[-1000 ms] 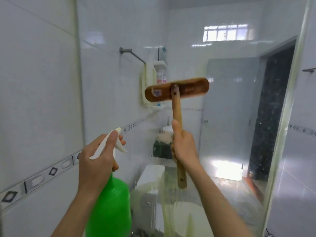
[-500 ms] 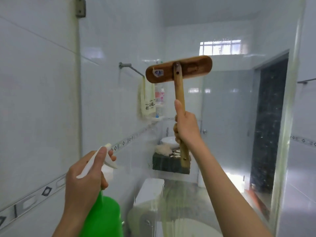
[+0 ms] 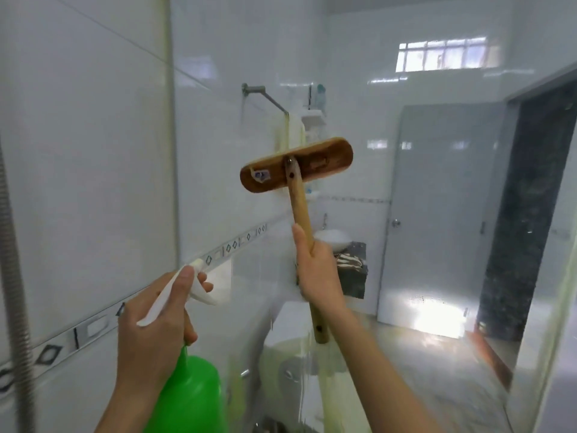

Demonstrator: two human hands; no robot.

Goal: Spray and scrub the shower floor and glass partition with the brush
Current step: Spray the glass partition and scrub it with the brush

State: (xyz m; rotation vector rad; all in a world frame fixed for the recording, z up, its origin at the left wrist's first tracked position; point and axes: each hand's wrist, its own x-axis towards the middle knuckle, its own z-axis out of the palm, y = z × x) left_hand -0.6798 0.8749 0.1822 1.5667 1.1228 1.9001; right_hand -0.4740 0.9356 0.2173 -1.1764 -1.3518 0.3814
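Brush (image 3: 296, 165) mid glass partition (image 3: 437, 307), clear of edges.

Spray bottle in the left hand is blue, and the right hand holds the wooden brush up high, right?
Not quite. The head view shows the spray bottle is green, not blue. The left hand does hold it, and the right hand holds the wooden brush up high.
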